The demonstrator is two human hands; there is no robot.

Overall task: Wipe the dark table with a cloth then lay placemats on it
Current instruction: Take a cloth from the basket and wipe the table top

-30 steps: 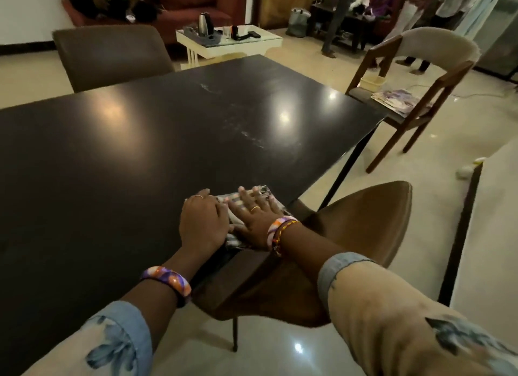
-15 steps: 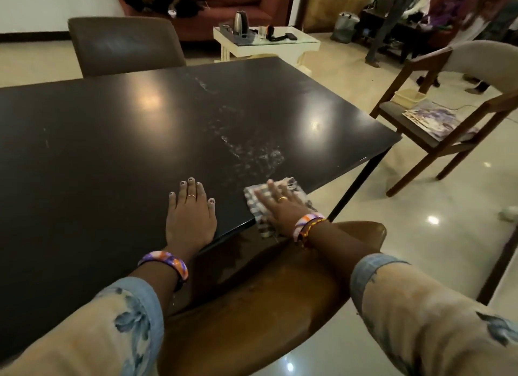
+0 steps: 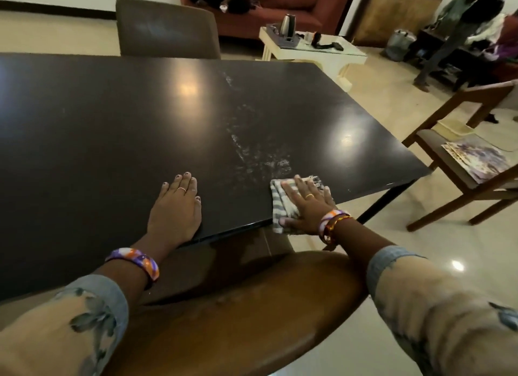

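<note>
Cloth: a striped, fringed cloth lies folded at the near edge of the dark desk, toward its right corner, with one end drooping over the edge.
Right hand: the right hand lies flat on the cloth, fingers straight and spread, pressing it down and not curled round it.
Left hand: the left hand rests palm down on the bare desk, fingers straight, just left of the cloth and apart from it, holding nothing.
Marks: pale streaks run across the desk just beyond the cloth toward the far edge.
How the cloth handles: it looks light and limp, so I judge it will bunch or slide under the palm on the glossy top; a flat, spread palm over its middle holds it best, with the hanging end tucked back on the desk.
Placemats: a flat stack of what may be placemats sits on the wooden chair right of the desk; they look thin, best lifted by an edge.
Stage: wiping appears to be under way, nothing laid yet.
</note>
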